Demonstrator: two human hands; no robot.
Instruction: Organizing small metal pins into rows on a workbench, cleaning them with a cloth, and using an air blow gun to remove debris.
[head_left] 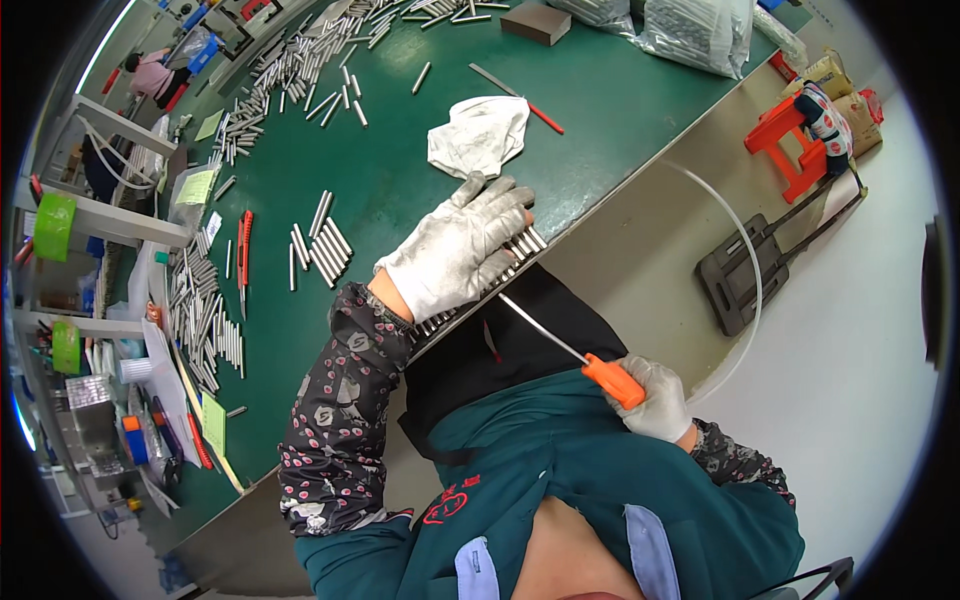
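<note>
Fingers of the white-gloved left hand lie spread and flat, pressing down on a row of short grey metal rods lined up at the near edge of the green-matted worktop. Right hand, also gloved, is closed around the orange handle of a slim screwdriver, whose shaft tip reaches the rods. Just beyond lies a crumpled white cloth; more loose rods lie to the left.

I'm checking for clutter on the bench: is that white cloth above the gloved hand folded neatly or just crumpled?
Crumpled. The white cloth lies in a loose, wrinkled heap on the green table, with uneven edges and no flat folds, just beyond the left hand.
</note>
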